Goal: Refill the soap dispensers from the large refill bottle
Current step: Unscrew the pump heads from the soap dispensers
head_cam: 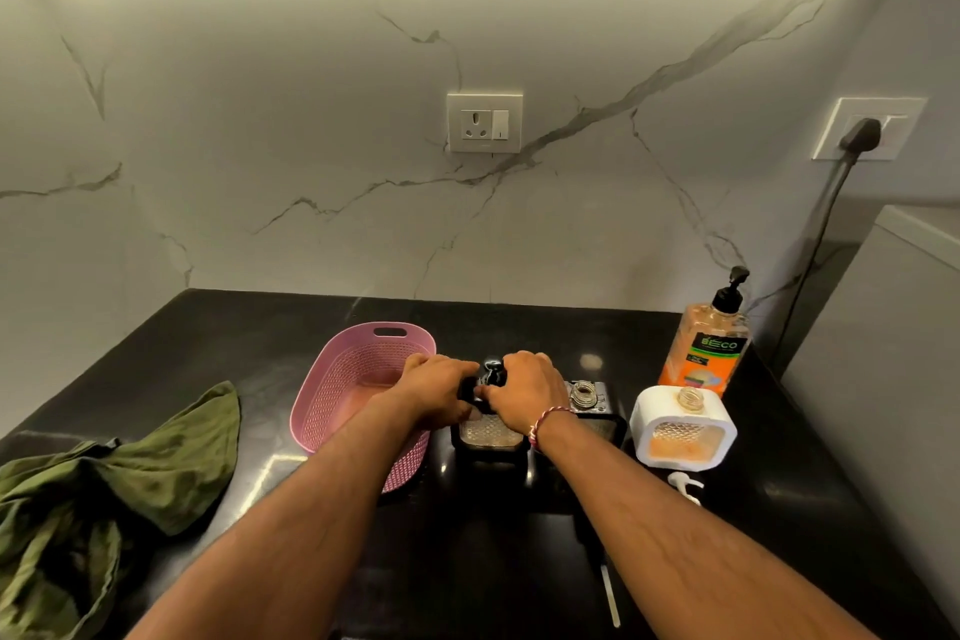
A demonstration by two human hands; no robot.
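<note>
A black soap dispenser (488, 437) with a clear ribbed window stands at the counter's middle. My left hand (436, 392) grips its top from the left. My right hand (524, 390) is closed on its black pump head (492, 372). A second black dispenser (597, 411) to the right has an open glass neck. Further right stands a white dispenser (683, 426), neck open, with orange soap inside. Its white pump (685, 486) lies on the counter in front. The large orange refill bottle (709, 343) with a black pump stands upright behind it.
A pink perforated basket (358, 390) sits just left of my hands. A crumpled green cloth (104, 489) lies at the counter's left. A white appliance (883, 353) borders the right side, with a plugged cord (815, 244) on the marble wall. The counter (234, 343) is black.
</note>
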